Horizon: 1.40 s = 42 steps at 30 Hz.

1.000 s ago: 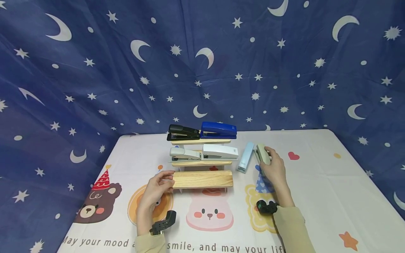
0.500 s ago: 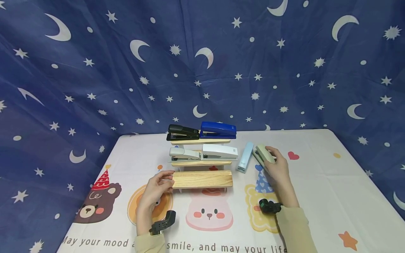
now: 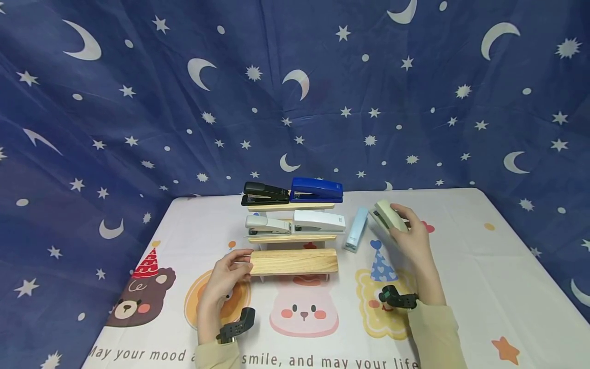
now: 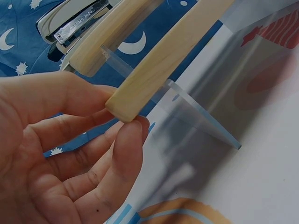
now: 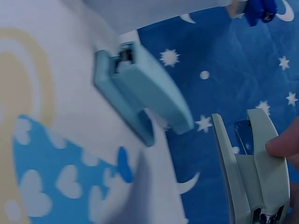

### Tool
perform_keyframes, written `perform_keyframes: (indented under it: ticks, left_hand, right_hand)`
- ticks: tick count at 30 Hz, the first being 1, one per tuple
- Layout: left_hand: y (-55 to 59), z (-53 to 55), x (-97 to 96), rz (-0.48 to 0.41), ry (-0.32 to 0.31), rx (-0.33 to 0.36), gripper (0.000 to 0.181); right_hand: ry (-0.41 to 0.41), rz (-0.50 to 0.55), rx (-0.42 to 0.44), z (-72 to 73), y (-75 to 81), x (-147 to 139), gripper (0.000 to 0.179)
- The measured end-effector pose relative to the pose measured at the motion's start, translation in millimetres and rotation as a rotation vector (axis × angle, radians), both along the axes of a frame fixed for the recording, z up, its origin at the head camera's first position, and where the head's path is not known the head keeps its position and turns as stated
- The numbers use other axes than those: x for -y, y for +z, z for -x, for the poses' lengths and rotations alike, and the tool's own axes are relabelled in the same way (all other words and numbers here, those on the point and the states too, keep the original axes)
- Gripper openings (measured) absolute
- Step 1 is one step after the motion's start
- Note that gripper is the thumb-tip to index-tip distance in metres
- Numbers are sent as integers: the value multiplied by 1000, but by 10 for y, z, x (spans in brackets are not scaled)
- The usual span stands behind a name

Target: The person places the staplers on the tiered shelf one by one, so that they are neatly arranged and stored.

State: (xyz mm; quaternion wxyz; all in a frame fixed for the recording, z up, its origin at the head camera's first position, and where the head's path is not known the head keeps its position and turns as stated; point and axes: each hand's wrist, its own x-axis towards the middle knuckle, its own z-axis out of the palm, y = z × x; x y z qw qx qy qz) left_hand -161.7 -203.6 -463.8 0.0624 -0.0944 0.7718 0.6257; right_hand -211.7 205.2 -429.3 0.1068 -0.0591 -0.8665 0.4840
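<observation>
My left hand (image 3: 227, 274) pinches the left end of the lowest wooden step (image 3: 294, 262) of a tiered display rack, thumb below and fingers above, as the left wrist view shows. In my right hand (image 3: 414, 237) is a pale green stapler (image 3: 390, 215), gripped from its right side and tilted over the table. The right wrist view shows this green stapler (image 5: 268, 163) close to the thumb, raised against the blue cloth. A light blue stapler (image 3: 357, 229) lies on the table between the rack and my right hand.
A black stapler (image 3: 265, 193) and a dark blue stapler (image 3: 316, 190) sit on the top step. On the middle step are a light grey stapler (image 3: 267, 224) and a white stapler (image 3: 319, 221). A starry blue curtain (image 3: 295, 102) hangs behind the table.
My right hand has moved right and away from the light blue stapler, lifting and turning the pale green stapler. My left hand stays at the lowest step.
</observation>
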Motion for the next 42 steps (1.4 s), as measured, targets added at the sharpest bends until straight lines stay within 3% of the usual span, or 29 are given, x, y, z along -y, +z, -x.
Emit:
perform_keyframes:
  ticks: [16,32,42]
  left_hand:
    - [10,-7,-1,3,-5,-3,41]
    - [-11,-8,16,-6,-3,4,42]
    - [-39,-4,38,-31,-34,-10,45]
  right_hand:
    - [60,-15,-131,-205,373,49,57]
    - [169,35,-216,-412,622,158,56]
    - [258,58,-214,-480,688,290,55]
